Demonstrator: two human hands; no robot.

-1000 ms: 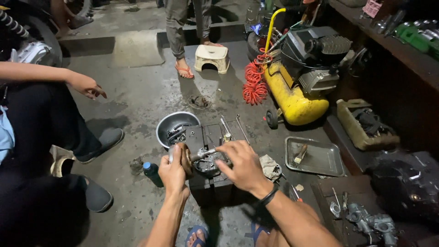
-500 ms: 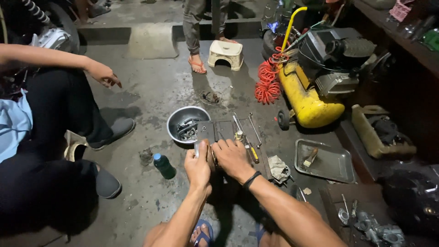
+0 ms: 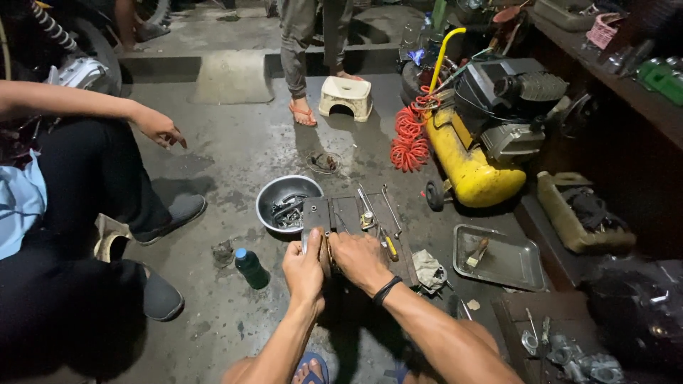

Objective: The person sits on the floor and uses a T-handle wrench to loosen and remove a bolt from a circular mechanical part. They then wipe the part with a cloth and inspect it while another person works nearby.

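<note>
Inspector: Grip status first, left to right. Left hand (image 3: 304, 269) is closed around a small metal part (image 3: 318, 250), thumb side up; the part is mostly covered, so its kind cannot be told. Right hand (image 3: 361, 260) is clamped on the same part from the other side, fingers curled over it, a dark band on the wrist. Both hands touch each other.

Clerk: Where does the part sit?

Inspector: Held just above the near edge of a dark tool tray (image 3: 356, 217) on the concrete floor (image 3: 235, 156), directly in front of the person.

Clerk: Surroundings, from the left?

Inspector: Far left, another person sits in dark trousers, one hand (image 3: 160, 129) hanging open over the floor. Near that person's shoe, a small green bottle with a blue cap (image 3: 250, 267) stands upright. Next, a round steel bowl (image 3: 287, 203) of metal parts, touching the tray's left side. On the tray lie wrenches (image 3: 377, 206) and a yellow-handled screwdriver (image 3: 390, 246). Beside the tray, a crumpled rag (image 3: 427, 270). Then a flat metal pan (image 3: 498, 257). Behind it, a yellow air compressor (image 3: 475, 167) with a coiled red hose (image 3: 409, 139). Farther back, a white stool (image 3: 346, 97) beside a standing person's sandalled foot.
</note>
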